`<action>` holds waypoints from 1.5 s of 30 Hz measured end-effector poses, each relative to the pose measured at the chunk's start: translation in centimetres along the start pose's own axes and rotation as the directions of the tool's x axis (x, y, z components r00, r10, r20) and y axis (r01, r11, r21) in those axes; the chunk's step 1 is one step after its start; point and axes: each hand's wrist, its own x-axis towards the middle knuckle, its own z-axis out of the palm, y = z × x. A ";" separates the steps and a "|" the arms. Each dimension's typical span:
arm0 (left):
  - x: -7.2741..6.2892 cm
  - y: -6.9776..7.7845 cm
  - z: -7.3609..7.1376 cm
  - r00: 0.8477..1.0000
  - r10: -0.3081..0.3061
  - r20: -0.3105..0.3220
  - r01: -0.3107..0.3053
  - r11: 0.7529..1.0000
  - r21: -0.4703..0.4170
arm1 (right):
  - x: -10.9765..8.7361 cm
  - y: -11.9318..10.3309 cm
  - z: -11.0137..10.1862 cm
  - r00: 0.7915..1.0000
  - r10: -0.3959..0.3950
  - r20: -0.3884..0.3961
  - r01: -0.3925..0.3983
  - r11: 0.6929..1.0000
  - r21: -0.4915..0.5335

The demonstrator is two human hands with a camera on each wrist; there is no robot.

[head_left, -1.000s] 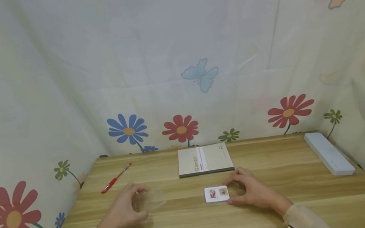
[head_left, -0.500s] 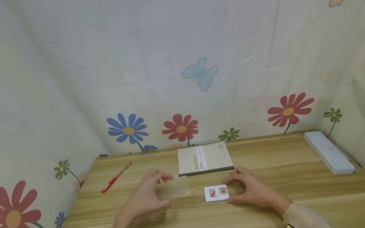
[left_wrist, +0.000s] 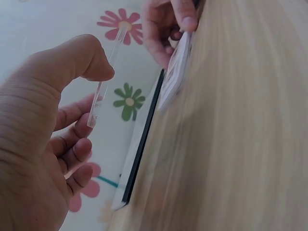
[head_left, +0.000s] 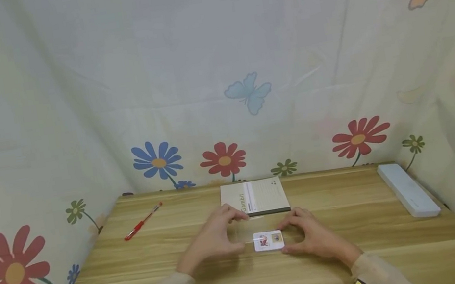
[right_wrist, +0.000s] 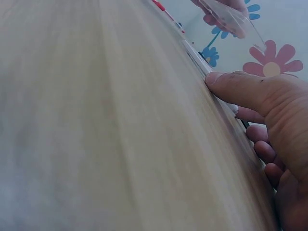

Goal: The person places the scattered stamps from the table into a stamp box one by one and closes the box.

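In the head view my left hand (head_left: pixel 209 239) pinches a clear plastic lid (head_left: pixel 243 232) by its edges, thumb at the near side and fingers at the far side. The left wrist view shows this lid edge-on, raised above the table. A small white rectangular card box (head_left: pixel 268 240), with a red picture and a golden square on top, lies on the wooden table. My right hand (head_left: pixel 317 236) grips the box's right end between thumb and fingers. The lid's right part overlaps the box's upper left in the head view.
Behind the hands lies a notebook (head_left: pixel 268 196) marked "Gambit". A red pen (head_left: pixel 143 221) lies at the back left of the table (head_left: pixel 363 264), and a long pale box (head_left: pixel 408 190) sits at the right edge. Flower-printed curtains (head_left: pixel 171 71) enclose the table.
My left hand has moved right with the clear lid, from the left of the table to right beside the white card box. The right hand and the box have stayed in place.
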 end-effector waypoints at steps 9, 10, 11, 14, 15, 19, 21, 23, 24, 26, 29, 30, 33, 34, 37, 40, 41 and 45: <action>1.1 1.0 2.6 1.000 0.014 0.011 -0.014 1.000 0.002 | 0.0 -0.4 -0.1 1.000 -0.014 -0.013 0.014 1.000 -0.001; 1.2 1.0 2.8 1.000 0.007 0.012 -0.007 1.000 0.005 | 0.0 -0.4 -0.1 1.000 -0.014 -0.014 0.014 1.000 -0.002; 1.2 1.0 3.0 1.000 0.002 0.013 -0.002 1.000 0.014 | 0.1 -0.4 -0.1 1.000 -0.018 -0.017 0.018 1.000 0.000; 1.2 0.9 3.5 1.000 -0.015 0.016 0.015 1.000 0.027 | 0.2 -0.4 0.0 0.999 -0.031 -0.025 0.031 0.999 -0.010; 1.2 0.8 3.6 1.000 -0.021 0.017 0.020 0.999 0.027 | 0.2 -0.3 0.0 0.999 -0.038 -0.027 0.038 0.999 -0.012; 1.3 0.5 4.2 1.000 -0.020 0.016 0.019 1.000 0.023 | 0.3 -0.3 -0.1 0.998 -0.048 -0.032 0.048 0.999 -0.010; 1.5 0.4 4.4 1.000 -0.022 0.016 0.021 0.999 0.028 | 0.3 -0.3 -0.1 0.998 -0.052 -0.030 0.052 0.999 -0.006; 1.6 0.3 4.7 1.000 -0.018 0.015 0.018 0.999 0.035 | 0.3 -0.4 -0.2 0.998 -0.052 -0.024 0.052 0.999 -0.006; 1.6 0.2 4.7 1.000 -0.018 0.014 0.017 0.999 0.035 | 0.3 -0.3 -0.3 0.998 -0.051 -0.020 0.051 0.999 -0.005; 1.7 0.2 4.8 1.000 -0.016 0.013 0.016 0.999 0.032 | 0.4 -0.4 -0.3 0.999 -0.048 -0.013 0.048 0.999 -0.009; 1.7 0.1 4.9 1.000 -0.011 0.011 0.010 0.999 0.031 | 0.4 -0.4 -0.4 0.999 -0.039 -0.003 0.039 0.999 -0.011; 1.7 0.0 5.0 1.000 -0.011 0.010 0.011 1.000 0.029 | 0.4 -0.4 -0.5 0.999 -0.035 0.000 0.035 0.999 -0.009; 1.7 -0.3 5.2 1.000 -0.013 0.010 0.012 0.999 0.035 | 0.3 -0.3 -0.5 1.000 -0.021 0.013 0.021 1.000 -0.007; 1.6 -0.4 5.4 1.000 -0.012 0.010 0.012 0.999 0.036 | 0.3 -0.3 -0.5 1.000 -0.016 0.018 0.016 1.000 -0.003; 1.5 -0.6 5.7 1.000 -0.015 0.013 0.015 0.999 0.046 | 0.2 -0.2 -0.5 0.999 -0.005 0.032 0.006 1.000 -0.004; 1.4 -0.6 5.9 1.000 -0.011 0.014 0.011 0.999 0.048 | 0.0 -0.2 -0.4 0.999 0.000 0.040 0.000 1.000 -0.002; 1.4 -0.6 5.9 1.000 -0.011 0.014 0.010 0.999 0.047 | -0.1 -0.2 -0.4 0.999 0.001 0.042 -0.001 1.000 -0.003; 1.4 -0.3 5.8 1.000 -0.005 0.016 0.004 0.999 0.036 | -0.2 -0.1 -0.4 0.999 0.000 0.041 0.001 1.000 -0.008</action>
